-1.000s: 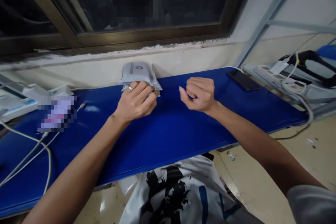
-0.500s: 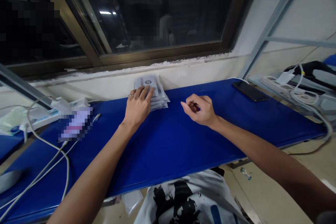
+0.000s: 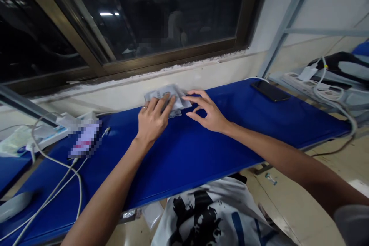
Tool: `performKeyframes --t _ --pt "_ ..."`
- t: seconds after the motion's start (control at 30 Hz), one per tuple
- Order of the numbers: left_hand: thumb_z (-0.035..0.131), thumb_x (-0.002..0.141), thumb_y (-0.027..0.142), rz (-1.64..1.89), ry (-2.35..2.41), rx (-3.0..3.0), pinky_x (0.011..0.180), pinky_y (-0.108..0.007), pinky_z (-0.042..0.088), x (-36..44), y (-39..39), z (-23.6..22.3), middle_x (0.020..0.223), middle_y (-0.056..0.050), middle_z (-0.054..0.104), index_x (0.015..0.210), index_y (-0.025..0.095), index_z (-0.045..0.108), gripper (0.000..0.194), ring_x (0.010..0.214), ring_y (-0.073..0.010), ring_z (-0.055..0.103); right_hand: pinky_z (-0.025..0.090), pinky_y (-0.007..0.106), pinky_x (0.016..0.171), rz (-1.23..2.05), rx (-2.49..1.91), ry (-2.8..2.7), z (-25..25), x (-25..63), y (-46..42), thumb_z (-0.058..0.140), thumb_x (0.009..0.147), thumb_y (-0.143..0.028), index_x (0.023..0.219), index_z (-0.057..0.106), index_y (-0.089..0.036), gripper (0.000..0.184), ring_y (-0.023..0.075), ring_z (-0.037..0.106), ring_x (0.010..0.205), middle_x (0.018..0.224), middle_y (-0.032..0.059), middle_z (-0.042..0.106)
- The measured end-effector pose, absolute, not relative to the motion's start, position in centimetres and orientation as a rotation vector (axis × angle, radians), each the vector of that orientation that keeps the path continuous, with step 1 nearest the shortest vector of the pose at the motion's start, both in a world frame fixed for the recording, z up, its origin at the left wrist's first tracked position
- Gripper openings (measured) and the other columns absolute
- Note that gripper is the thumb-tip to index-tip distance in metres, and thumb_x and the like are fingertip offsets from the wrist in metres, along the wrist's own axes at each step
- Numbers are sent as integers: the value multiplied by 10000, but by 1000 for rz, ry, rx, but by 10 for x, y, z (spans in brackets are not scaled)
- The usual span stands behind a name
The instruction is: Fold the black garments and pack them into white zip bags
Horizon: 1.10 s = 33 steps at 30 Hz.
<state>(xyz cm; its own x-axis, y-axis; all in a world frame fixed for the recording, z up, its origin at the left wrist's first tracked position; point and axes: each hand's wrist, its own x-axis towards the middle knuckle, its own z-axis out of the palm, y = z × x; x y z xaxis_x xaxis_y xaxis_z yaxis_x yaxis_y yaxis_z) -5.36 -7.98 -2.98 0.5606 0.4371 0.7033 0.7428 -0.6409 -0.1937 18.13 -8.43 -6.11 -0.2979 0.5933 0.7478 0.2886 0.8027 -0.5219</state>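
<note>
Head: open left hand (image 3: 152,121) on packets (image 3: 170,94)

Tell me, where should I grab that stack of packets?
Take the stack of packets by its right edge, coming from the right. The left hand covers the middle on top, and that edge sticks out free. It lies flat on the blue table, so slide your thumb under and fingers over.

1. A small pile of packets (image 3: 170,95) lies on the blue table (image 3: 230,153), at the far side, near the wall (image 3: 121,100).
2. The packets are flat, thin and shiny grey-white.
3. They lie flat but messy, slid out of line and turned a bit crooked.
</note>
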Motion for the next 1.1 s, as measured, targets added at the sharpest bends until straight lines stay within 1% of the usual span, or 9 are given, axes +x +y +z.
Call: performKeyframes --t 0.1,0.23,0.37,0.53,0.7,0.8,0.93,1.03,1.1 --pt "542 975 197 -1023 -783 -2442 877 -402 533 -33 -102 -31 1345 -105 678 1373 237 625 408 1073 -288 656 589 383 822 -9 -540 -1817 -53 186 -91 587 990 -257 1195 700 -316 241 180 659 957 1275 74 617" --pt "534 993 192 -1346 -801 -2688 949 -370 538 -11 -123 -33 1239 -102 711 1330 202 610 345 1091 -242 675 513 350 710 -396 -398 -1741 -46 192 -97 675 951 -231 1255 667 -342 324 172 678 827 991 19 744" --pt "554 995 233 -1502 -970 -2744 855 -311 556 -6 -127 -38 1088 -76 742 1246 206 623 261 960 -205 709 445 366 660 -612 -499 -1795 -43 192 -102 706 939 -373 1278 661 -355 343 171 582 688 840 -18 747" --pt "546 987 162 -1546 -804 -2680 822 -295 546 -5 -125 -39 1018 -81 736 1064 196 688 166 910 -182 699 411 350 645 -801 -524 -1869 -39 188 -110 679 951 -297 1146 721 -346 206 182 470 693 776 -10 697" --pt "578 957 118 -1606 -685 -2674 759 -269 535 -5 -123 -38 997 -86 732 892 181 736 182 861 -160 689 392 345 665 -736 -457 -1856 -35 182 -116 693 939 -265 957 748 -289 63 180 466 756 832 22 677" --pt "593 957 132 -1681 -763 -2672 741 -255 529 -8 -118 -38 912 -62 742 880 177 767 195 807 -150 690 392 351 686 -697 -492 -1888 -34 181 -113 687 943 -246 986 754 -248 79 185 484 789 854 38 684" --pt "678 932 260 -1956 -1136 -2366 641 -237 479 -18 -108 -34 818 -27 726 857 182 784 151 713 -137 643 439 389 790 -656 -761 -1857 -31 197 -98 660 959 -296 1031 776 -232 151 228 512 900 995 86 687" --pt "725 895 357 -2146 -1297 -2154 549 -236 400 -24 -105 -32 712 -14 657 703 163 730 273 641 -126 565 456 405 810 -521 -976 -1874 -27 222 -81 611 982 -328 978 792 -222 209 248 535 911 1002 103 667" --pt "698 912 417 -2212 -1280 -2201 560 -242 413 -25 -106 -33 688 -20 630 694 160 722 338 631 -129 553 477 381 788 -300 -1007 -2023 -25 237 -70 571 999 -291 998 787 -203 233 229 580 869 970 94 667"
